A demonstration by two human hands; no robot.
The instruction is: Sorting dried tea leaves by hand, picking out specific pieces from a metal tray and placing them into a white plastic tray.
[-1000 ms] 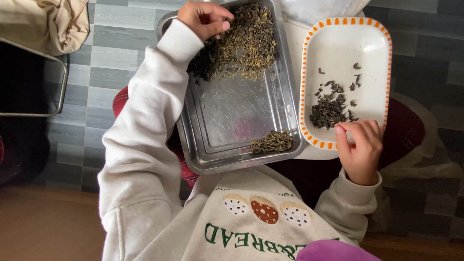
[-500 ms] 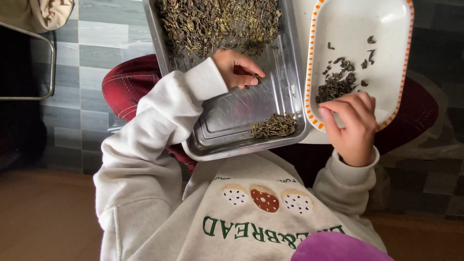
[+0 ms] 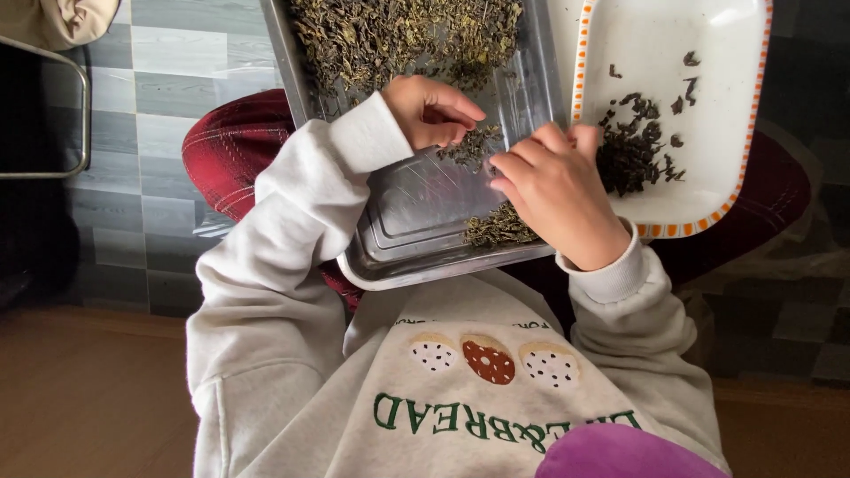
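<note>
Sorting dried leaves looks well short of finished: the big heap (image 3: 407, 35) fills the far end of the steel tray (image 3: 390, 257) on the person's lap, while only a modest pile of dark bits (image 3: 633, 150) lies in the white dish (image 3: 726, 190) with the orange-dashed rim, just beside the tray on the right. A small clump (image 3: 500, 228) sits near the tray's near edge, and the middle of the tray is mostly bare metal. The left hand (image 3: 429, 111) is curled loosely, fingertips resting on a small pulled-out patch (image 3: 469, 146); nothing clearly pinched. The right hand (image 3: 558, 195) hovers over the same patch, fingers bent downward; whether its grip holds a leaf cannot be told. By my judgement, most of the heap is unsorted as yet.
</note>
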